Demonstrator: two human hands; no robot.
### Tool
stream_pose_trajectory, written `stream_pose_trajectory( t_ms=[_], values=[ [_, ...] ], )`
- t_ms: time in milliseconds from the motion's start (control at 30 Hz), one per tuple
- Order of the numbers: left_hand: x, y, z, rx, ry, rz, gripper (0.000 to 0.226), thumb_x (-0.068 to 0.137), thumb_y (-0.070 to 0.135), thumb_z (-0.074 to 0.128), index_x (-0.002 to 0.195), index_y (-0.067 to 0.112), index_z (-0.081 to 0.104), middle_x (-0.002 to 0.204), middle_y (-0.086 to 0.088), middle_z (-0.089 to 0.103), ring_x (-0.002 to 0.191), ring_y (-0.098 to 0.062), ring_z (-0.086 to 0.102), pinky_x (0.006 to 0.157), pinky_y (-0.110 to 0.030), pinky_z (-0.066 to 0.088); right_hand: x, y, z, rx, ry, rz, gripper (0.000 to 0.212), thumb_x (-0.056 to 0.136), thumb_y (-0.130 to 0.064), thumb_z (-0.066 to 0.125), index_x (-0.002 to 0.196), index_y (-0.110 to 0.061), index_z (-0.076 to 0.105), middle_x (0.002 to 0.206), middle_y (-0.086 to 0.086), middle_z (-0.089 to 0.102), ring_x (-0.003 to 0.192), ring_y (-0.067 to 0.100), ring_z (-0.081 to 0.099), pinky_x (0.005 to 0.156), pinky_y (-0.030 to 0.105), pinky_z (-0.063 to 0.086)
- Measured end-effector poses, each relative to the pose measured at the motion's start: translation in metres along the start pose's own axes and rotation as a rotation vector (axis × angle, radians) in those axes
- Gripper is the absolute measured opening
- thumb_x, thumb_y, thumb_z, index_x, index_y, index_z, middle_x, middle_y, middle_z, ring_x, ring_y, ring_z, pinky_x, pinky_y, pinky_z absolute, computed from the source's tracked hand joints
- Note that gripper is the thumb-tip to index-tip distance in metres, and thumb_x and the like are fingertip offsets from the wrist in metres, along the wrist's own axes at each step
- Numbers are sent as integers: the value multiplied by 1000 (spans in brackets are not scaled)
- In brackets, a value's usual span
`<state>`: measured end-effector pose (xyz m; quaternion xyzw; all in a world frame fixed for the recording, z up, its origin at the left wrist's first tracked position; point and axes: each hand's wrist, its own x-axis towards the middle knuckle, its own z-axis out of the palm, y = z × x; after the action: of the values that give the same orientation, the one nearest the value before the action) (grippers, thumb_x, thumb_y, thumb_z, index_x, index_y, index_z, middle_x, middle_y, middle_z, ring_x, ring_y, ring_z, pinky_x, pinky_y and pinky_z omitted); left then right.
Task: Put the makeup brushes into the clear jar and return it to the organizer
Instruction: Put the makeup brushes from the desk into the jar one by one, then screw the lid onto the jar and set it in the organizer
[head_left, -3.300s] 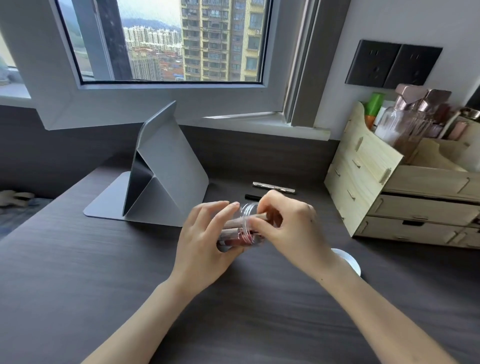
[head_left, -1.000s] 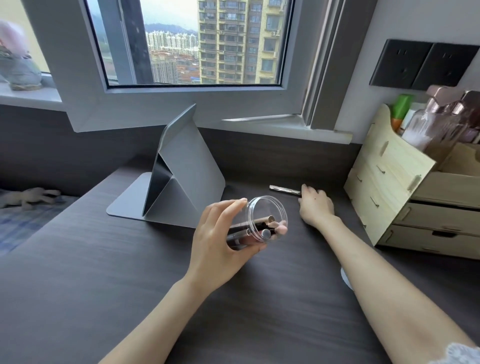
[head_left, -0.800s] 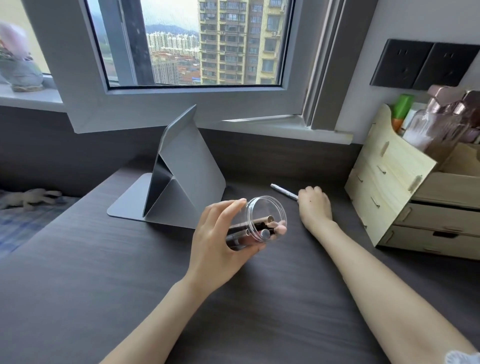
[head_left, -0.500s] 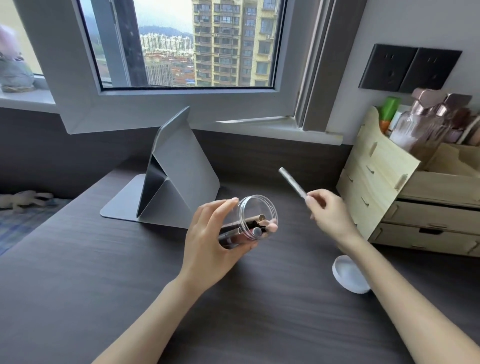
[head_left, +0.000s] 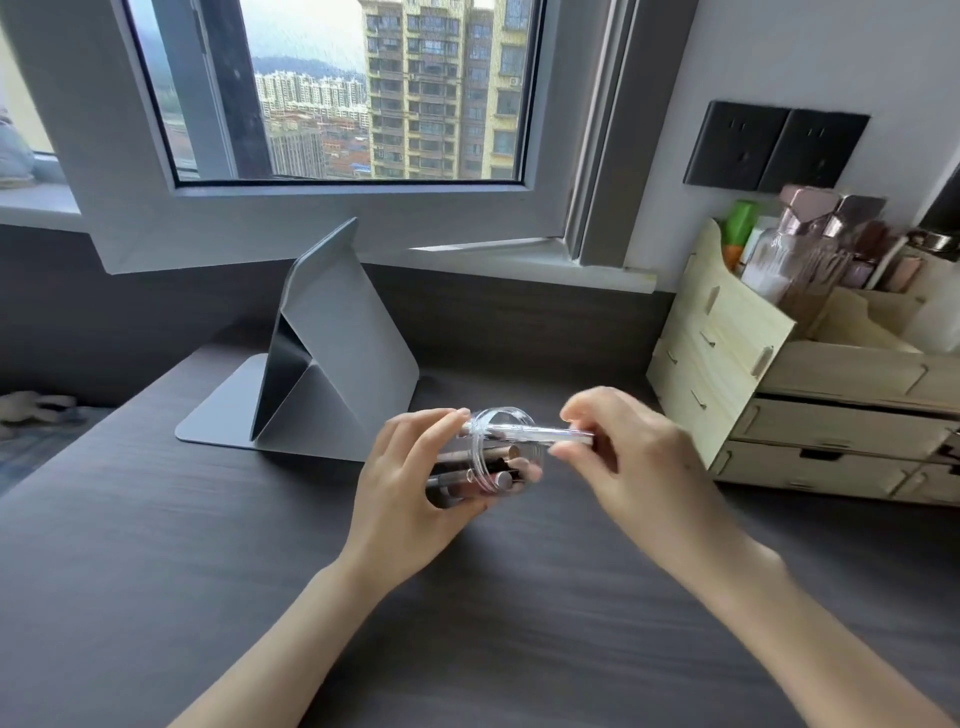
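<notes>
My left hand (head_left: 410, 488) grips the clear jar (head_left: 506, 451), tipped on its side with its mouth toward the right, above the dark desk. Several brush handles (head_left: 480, 467) lie inside it. My right hand (head_left: 623, 447) pinches a silver makeup brush (head_left: 530, 430) held level, its far end entering the jar's mouth near the top rim. The wooden organizer (head_left: 727, 353) with drawers stands at the right, apart from both hands.
A grey folded tablet stand (head_left: 332, 364) sits behind my left hand. Bottles (head_left: 800, 249) fill the organizer's top compartments. Black wall sockets (head_left: 774, 148) are above it. The window frame (head_left: 311, 213) and sill run along the back of the desk (head_left: 156, 545).
My right hand picked the silver brush up from the back of the desk and carried it left to the jar's mouth. The jar stays tipped in my left hand.
</notes>
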<state>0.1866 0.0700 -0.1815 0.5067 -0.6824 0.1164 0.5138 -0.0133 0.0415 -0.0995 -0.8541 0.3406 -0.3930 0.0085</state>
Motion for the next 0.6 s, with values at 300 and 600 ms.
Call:
stream_pose_trajectory(
  t_ms=[300, 600],
  values=[
    [2, -1, -2, -6, 38, -27, 69, 66, 46, 75, 123, 17, 48, 120, 3, 52, 108, -17, 50, 96, -13, 35, 24, -10, 41, -38, 106, -102, 25, 78, -21, 69, 64, -2, 63, 68, 9, 56, 60, 22, 52, 54, 29, 43],
    [3, 1, -5, -40, 49, -129, 71, 63, 49, 72, 123, 20, 48, 117, 5, 54, 108, -16, 50, 94, -11, 34, -34, 56, -5, 84, -60, 326, 21, 79, -42, 64, 88, -24, 70, 89, -7, 68, 87, 16, 59, 76, 28, 44]
  ],
)
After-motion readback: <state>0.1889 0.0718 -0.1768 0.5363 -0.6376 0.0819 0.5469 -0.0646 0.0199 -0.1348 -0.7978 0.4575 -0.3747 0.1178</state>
